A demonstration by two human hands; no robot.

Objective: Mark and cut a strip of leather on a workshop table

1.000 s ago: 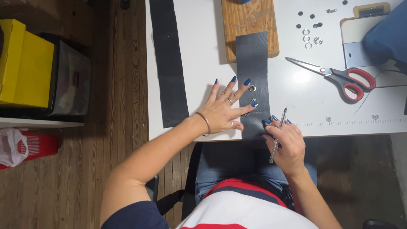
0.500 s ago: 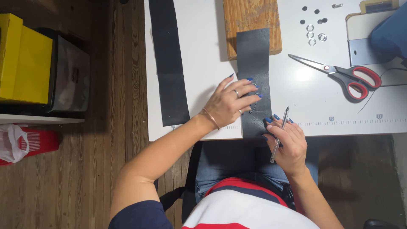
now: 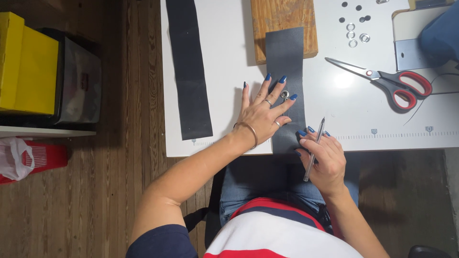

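A dark grey strip (image 3: 286, 52) lies across a wooden block (image 3: 282, 16) and runs down to the white table's (image 3: 224, 48) front edge. My left hand (image 3: 263, 111) lies flat on the strip's left side, fingers spread, two fingertips beside a metal eyelet (image 3: 285, 94) set in the strip. At the strip's near end my right hand (image 3: 320, 158) grips a silver pen (image 3: 314, 149), its tip pointing away from me.
A second, longer dark strip (image 3: 188, 67) lies at the table's left. Red-handled scissors (image 3: 388, 81) and several loose eyelets (image 3: 356, 36) lie at the right back. A yellow box (image 3: 26, 64) and a dark bin (image 3: 79, 86) stand on the left, over a wooden floor.
My left hand curled its fingers half a second ago and has now spread flat again beside the eyelet. The right hand with the pen has hardly moved.
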